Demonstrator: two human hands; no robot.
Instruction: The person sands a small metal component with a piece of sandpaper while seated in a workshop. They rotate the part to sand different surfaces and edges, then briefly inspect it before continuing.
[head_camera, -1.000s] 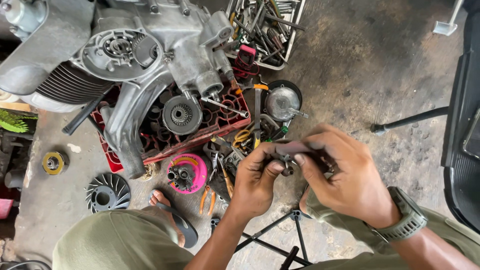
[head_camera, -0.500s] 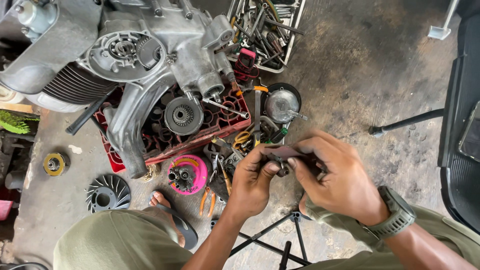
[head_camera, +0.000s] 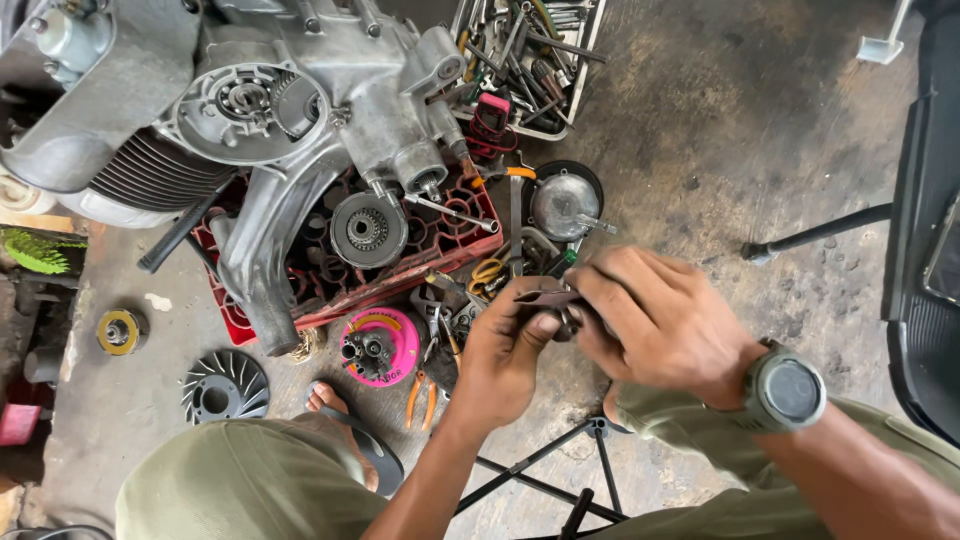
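Two hands (head_camera: 590, 335) on small part (head_camera: 548, 298) over engine clutter (head_camera: 330, 150)

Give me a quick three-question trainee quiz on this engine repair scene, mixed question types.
1. True or false: both hands grip one small dark metal part.
2. Which lies nearest the sandalled foot? A) round pink plastic dish B) wire basket of tools C) black chair
3. What does the grey aluminium engine casing rest on?

Key:
1. True: left hand and right hand meet on it.
2. A
3. A red plastic crate.
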